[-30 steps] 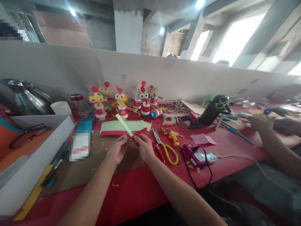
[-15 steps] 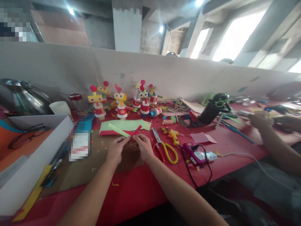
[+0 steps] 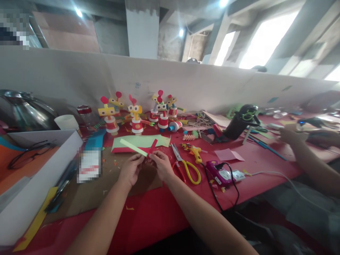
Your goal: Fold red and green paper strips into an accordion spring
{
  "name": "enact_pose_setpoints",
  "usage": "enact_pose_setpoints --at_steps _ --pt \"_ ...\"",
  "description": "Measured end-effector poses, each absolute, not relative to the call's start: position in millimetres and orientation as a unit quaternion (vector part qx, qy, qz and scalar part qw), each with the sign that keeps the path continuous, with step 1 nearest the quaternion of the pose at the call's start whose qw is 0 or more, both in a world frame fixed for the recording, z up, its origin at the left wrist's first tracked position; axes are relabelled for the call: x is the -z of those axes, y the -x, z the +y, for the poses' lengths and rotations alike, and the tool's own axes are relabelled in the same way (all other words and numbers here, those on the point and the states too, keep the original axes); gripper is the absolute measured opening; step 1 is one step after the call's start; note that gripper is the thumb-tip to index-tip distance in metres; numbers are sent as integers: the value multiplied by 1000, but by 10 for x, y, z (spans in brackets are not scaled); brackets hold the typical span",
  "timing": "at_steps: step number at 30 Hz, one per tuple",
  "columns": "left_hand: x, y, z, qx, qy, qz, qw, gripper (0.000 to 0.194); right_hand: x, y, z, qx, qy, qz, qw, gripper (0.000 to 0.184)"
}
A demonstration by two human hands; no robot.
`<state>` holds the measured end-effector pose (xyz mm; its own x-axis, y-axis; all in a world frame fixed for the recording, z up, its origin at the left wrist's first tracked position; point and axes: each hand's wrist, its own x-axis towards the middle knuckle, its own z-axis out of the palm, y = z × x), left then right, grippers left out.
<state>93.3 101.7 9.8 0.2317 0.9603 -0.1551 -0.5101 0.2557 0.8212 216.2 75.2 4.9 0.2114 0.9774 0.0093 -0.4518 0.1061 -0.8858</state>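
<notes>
My left hand (image 3: 132,168) pinches a light green paper strip (image 3: 132,146) near its lower right end; the rest slants up to the left. In my right hand (image 3: 161,164) is a red paper strip (image 3: 153,146), pointing up. The two strips meet between my fingertips, where the fingers partly hide the join. Behind my hands lie a pale green paper sheet (image 3: 140,141) and a red paper edge. Under my left hand is a brown cardboard sheet (image 3: 106,191). Scissors (image 3: 183,162) with yellow and red handles rest open just right of my right hand.
Several paper-cup figures (image 3: 137,124) stand along the white partition. A yellow glue gun (image 3: 196,154), a purple power strip (image 3: 219,173) and its cords lie to the right. At left is a white box (image 3: 53,159). Another person's arm (image 3: 305,159) reaches in at far right.
The red strip has swung more upright, and the green strip has tilted up slightly between my fingers. Both hands keep their pinch in nearly the same place.
</notes>
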Motion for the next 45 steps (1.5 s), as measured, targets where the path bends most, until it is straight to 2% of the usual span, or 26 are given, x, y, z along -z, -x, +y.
enact_pose_setpoints --at_steps 8,18,26,30,34,40,45 --pt "-91 -873 1051 -483 -316 371 727 30 -1 -2154 769 -541 400 -339 658 14" --pt "-123 -855 1052 -483 -335 371 719 33 3 -2122 770 -515 373 -352 687 13" --pt "-167 -871 1032 -498 -328 387 703 34 74 -2138 787 -523 380 -370 667 14" --pt "-197 -914 1007 -527 -311 403 681 32 81 -2145 769 -551 379 -396 630 16" --pt "-188 -952 999 -541 -287 386 689 29 46 -2129 757 -514 406 -378 654 19" --pt "-129 -908 1047 -532 -265 359 720 9 -7 -2121 751 -493 405 -368 676 14" --pt "-136 -889 1040 -512 -306 368 714 19 0 -2128 747 -510 403 -366 666 12"
